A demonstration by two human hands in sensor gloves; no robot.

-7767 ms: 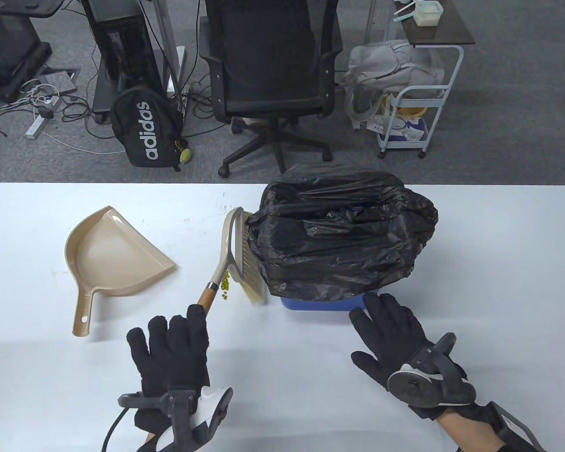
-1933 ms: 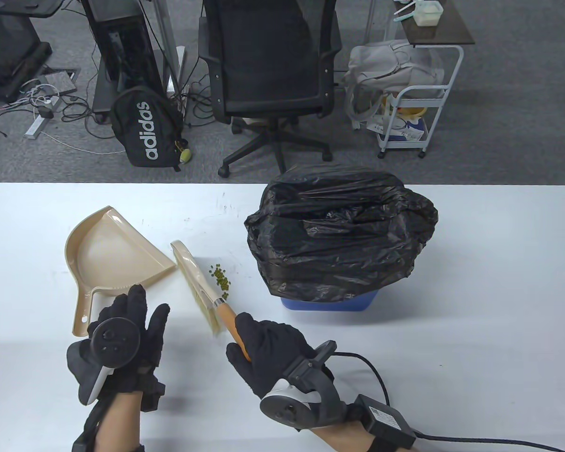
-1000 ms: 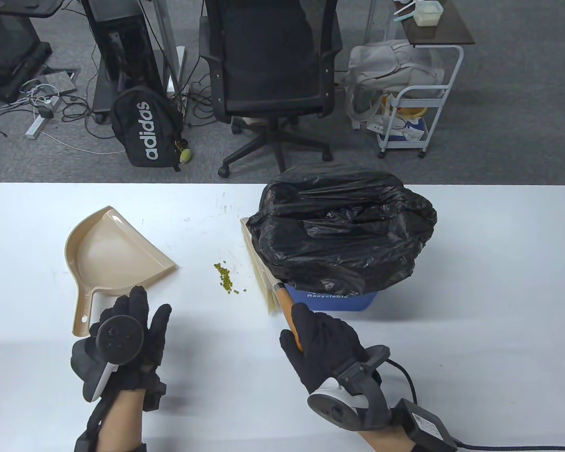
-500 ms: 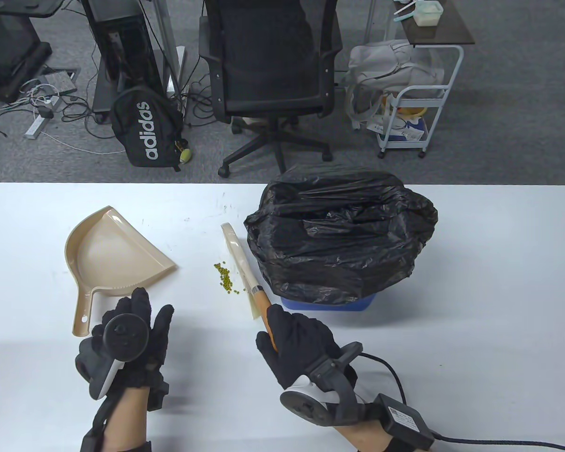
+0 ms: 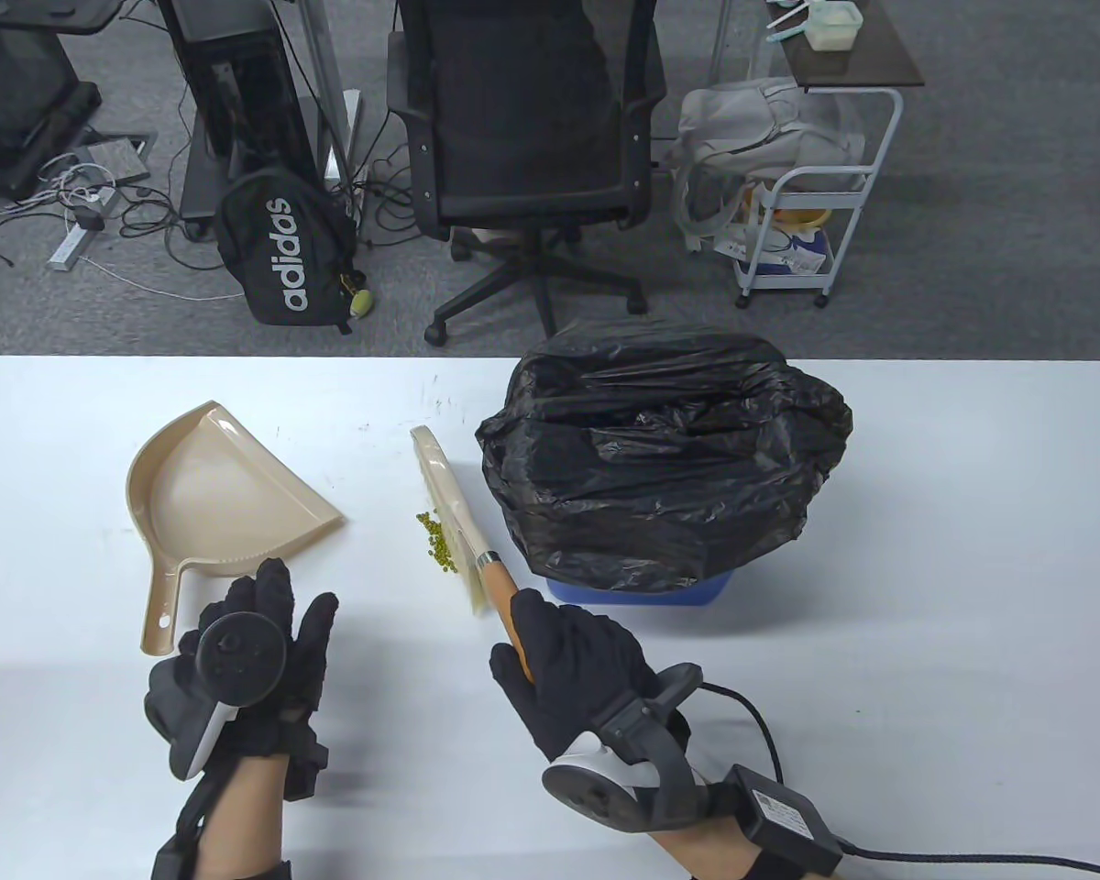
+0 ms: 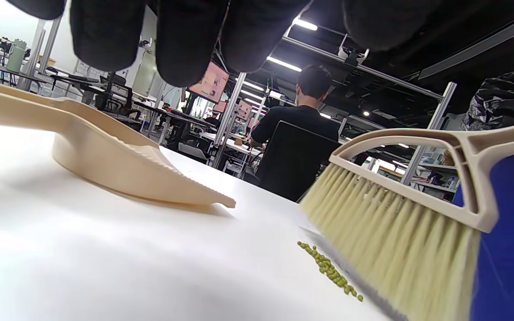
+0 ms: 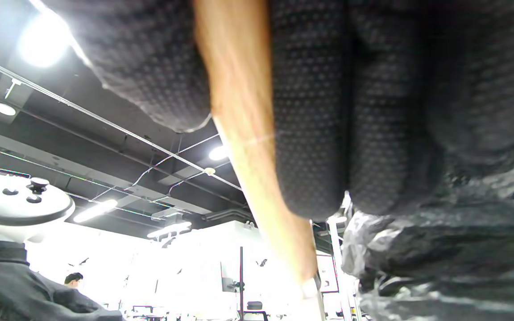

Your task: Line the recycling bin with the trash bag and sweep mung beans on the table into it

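A blue recycling bin (image 5: 642,591) stands on the white table (image 5: 926,568), draped in a black trash bag (image 5: 660,458). My right hand (image 5: 573,665) grips the wooden handle (image 7: 248,133) of a beige brush (image 5: 449,504). Its bristles (image 6: 395,249) touch the table right beside a small pile of green mung beans (image 5: 437,541), also seen as mung beans (image 6: 330,269) in the left wrist view. A beige dustpan (image 5: 215,495) lies to the left. My left hand (image 5: 261,642) hovers with straight fingers just below the dustpan's handle, holding nothing.
Behind the table stand an office chair (image 5: 527,137), a black backpack (image 5: 280,247) and a white trolley (image 5: 816,183). A cable and adapter (image 5: 779,816) trail from my right wrist across the table's near right.
The brush swung out to the bin's side, then came back left against the beans. My left hand has stayed near the dustpan handle.
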